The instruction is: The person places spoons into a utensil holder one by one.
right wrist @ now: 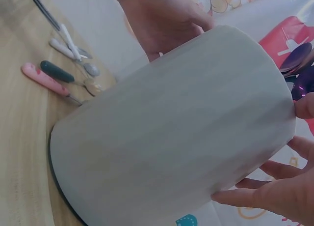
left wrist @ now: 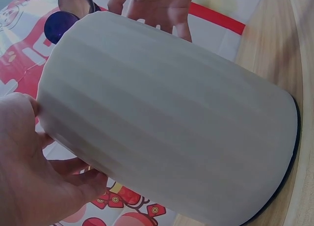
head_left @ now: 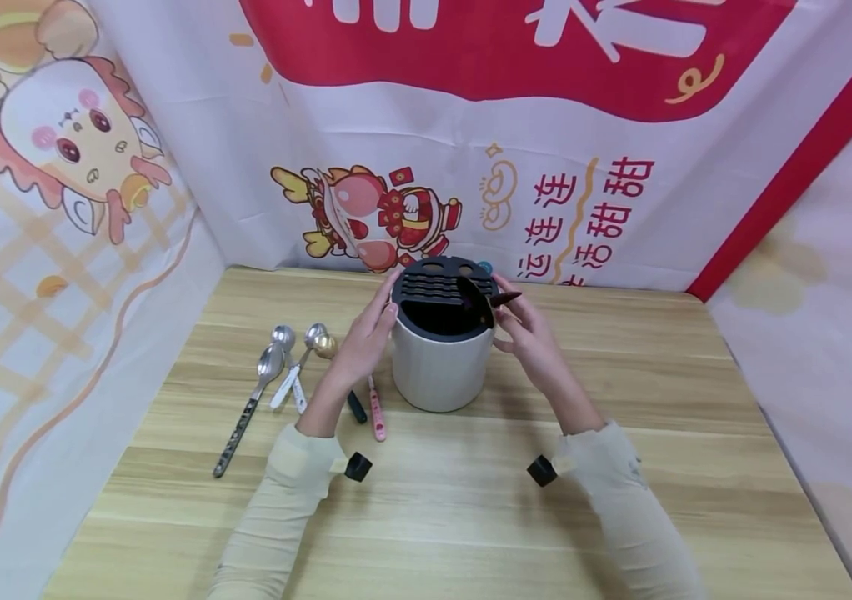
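Note:
A white ribbed utensil holder (head_left: 437, 375) with a black slotted lid (head_left: 437, 289) stands upright on the table. My left hand (head_left: 363, 343) holds its left side near the top, thumb toward the front of the rim. On the opposite side my right hand (head_left: 533, 343) grips it, fingers around the upper wall. Dark shiny spoons stick out at the right of the lid; in the left wrist view one round bowl (left wrist: 61, 27) shows above the rim, and in the right wrist view a purple-dark bowl (right wrist: 304, 83) sits close to the right fingers. Their lower parts are hidden inside.
Left of the holder lie several spoons: a long one with a dark patterned handle (head_left: 238, 429), white-handled ones (head_left: 288, 387), a pink handle (head_left: 378, 415) and a dark green handle (head_left: 356, 407). A printed cloth (head_left: 411, 125) hangs behind the wooden table (head_left: 441, 517).

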Tool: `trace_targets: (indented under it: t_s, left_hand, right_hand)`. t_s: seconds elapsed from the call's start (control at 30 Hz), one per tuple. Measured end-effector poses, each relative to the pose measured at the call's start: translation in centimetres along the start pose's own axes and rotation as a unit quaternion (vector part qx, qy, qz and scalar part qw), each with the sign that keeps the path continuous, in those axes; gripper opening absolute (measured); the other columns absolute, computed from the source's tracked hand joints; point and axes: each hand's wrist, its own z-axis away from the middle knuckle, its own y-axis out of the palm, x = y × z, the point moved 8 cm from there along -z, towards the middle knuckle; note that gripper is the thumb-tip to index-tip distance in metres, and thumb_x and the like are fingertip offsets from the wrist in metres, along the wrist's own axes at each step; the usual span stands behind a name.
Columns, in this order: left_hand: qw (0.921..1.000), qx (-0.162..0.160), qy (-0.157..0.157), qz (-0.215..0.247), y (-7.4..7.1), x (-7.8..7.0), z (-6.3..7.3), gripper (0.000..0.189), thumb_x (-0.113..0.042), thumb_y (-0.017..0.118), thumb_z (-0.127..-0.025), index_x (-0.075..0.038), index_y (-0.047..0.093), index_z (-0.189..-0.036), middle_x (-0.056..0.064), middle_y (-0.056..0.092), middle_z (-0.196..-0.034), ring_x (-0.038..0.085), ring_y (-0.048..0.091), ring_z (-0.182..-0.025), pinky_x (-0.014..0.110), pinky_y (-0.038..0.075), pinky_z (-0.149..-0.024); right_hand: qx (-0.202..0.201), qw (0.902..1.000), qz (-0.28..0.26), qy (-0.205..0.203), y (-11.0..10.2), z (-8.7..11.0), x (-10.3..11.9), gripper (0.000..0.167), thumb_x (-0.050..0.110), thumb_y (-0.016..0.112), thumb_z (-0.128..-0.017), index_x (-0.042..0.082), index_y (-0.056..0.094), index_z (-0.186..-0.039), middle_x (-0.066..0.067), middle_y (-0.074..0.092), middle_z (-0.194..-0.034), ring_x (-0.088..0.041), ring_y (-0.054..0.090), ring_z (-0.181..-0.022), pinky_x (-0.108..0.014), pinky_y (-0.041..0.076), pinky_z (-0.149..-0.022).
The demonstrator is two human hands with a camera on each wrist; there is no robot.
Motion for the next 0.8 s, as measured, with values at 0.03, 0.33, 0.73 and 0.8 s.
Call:
trace_targets:
  t_s: [0.03, 0.33, 0.73, 0.8]
  left_hand:
    - [1.0000, -0.001, -0.003, 0.000, -0.04, 0.05, -0.01, 0.051, -0.049, 0.026, -0.107, -0.052, 0.010, -0.155, -0.007, 0.012, -0.169, 0.024, 0.014, -0.156, 0.059, 0.021, -0.123]
    - [1.0000, -0.004, -0.003, 0.001, -0.31, 0.12, 0.06, 0.051, -0.048, 0.027, -0.107, -0.050, 0.011, -0.155, -0.007, 0.014, -0.168, 0.026, 0.017, -0.155, 0.059, 0.023, -0.122]
    - [0.9999, 0.001, 0.003, -0.013, -0.53, -0.11, 0.44, 0.050, -0.048, 0.030, -0.107, -0.053, 0.013, -0.154, -0.001, 0.019, -0.168, 0.029, 0.025, -0.152, 0.058, 0.030, -0.119]
    - [0.9999, 0.003, 0.002, -0.016, -0.71, -0.10, 0.64, 0.051, -0.048, 0.030, -0.107, -0.051, 0.014, -0.155, 0.000, 0.024, -0.166, 0.030, 0.029, -0.151, 0.058, 0.032, -0.118]
  right_hand:
    - [0.000, 1.0000, 0.002, -0.001, 0.07, -0.02, 0.01, 0.053, 0.015, 0.043, -0.105, 0.025, 0.034, -0.156, -0.011, 0.028, -0.164, -0.040, 0.034, -0.145, -0.063, 0.045, -0.103]
    - [-0.022, 0.9996, 0.015, 0.012, 0.08, -0.31, -0.06, 0.052, 0.014, 0.043, -0.105, 0.025, 0.037, -0.155, -0.010, 0.033, -0.162, -0.037, 0.039, -0.142, -0.059, 0.048, -0.100]
    - [-0.032, 0.9989, 0.033, 0.006, 0.21, 0.03, 0.32, 0.050, 0.009, 0.041, -0.102, 0.021, 0.045, -0.151, -0.008, 0.038, -0.159, -0.039, 0.039, -0.142, -0.062, 0.046, -0.102]
    - [-0.033, 0.9988, 0.036, 0.002, 0.22, 0.03, 0.41, 0.051, 0.008, 0.040, -0.102, 0.021, 0.045, -0.151, -0.008, 0.037, -0.160, -0.039, 0.039, -0.142, -0.062, 0.045, -0.102]
